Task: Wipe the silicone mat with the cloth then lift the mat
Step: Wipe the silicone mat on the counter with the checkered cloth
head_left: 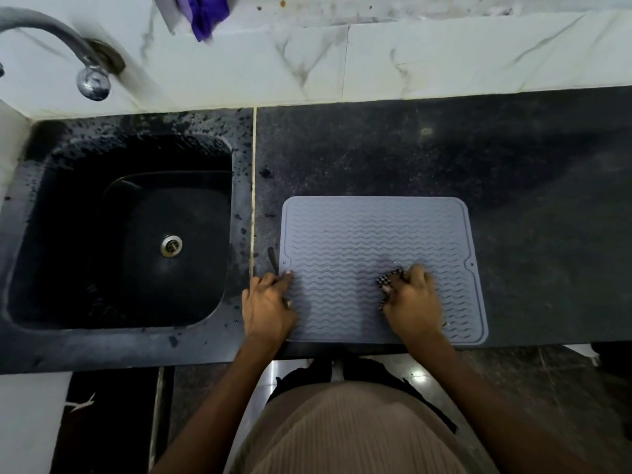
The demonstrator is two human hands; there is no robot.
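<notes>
A grey silicone mat (376,234) with wavy ridges lies flat on the dark countertop, its front edge at the counter's front edge. My right hand (412,302) grips a bunched black-and-white checked cloth (388,279) and holds it down on the mat's lower middle. My left hand (268,304) rests on the mat's left edge, fingers lying fairly flat, the forefinger reaching towards the small hole at the mat's left side. Most of the cloth is hidden under my right hand.
A black sink (119,230) with a metal drain is sunk into the counter at the left, a curved metal tap (68,49) above it. A purple cloth (207,13) hangs at the top by the marble wall. Bare dark countertop (530,165) stretches behind and right of the mat.
</notes>
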